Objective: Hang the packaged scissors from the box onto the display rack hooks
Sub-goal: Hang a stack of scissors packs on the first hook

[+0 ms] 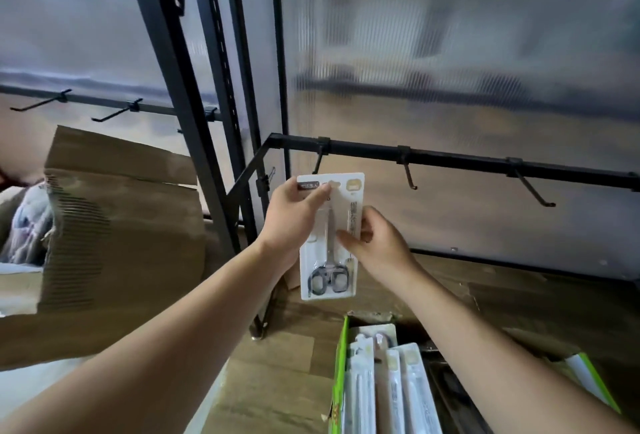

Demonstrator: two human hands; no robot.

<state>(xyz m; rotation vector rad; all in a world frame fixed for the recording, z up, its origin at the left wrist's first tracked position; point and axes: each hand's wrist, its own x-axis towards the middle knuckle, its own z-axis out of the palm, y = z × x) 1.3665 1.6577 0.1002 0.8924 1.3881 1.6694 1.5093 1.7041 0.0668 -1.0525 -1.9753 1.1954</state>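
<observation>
just below the left hook (318, 160), the scissors pack (328, 277) is upright, not yet on it. l hand (294, 217) pinches its top near the hang hole, r hand (379, 243) grips its right edge; the box (341, 364) w/ more packs (394, 395) is on the floor (277, 381) below.

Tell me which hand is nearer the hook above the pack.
Left. The left hand holds the pack near its top, just under the hook; the right hand grips its right edge, lower and farther off.
</observation>
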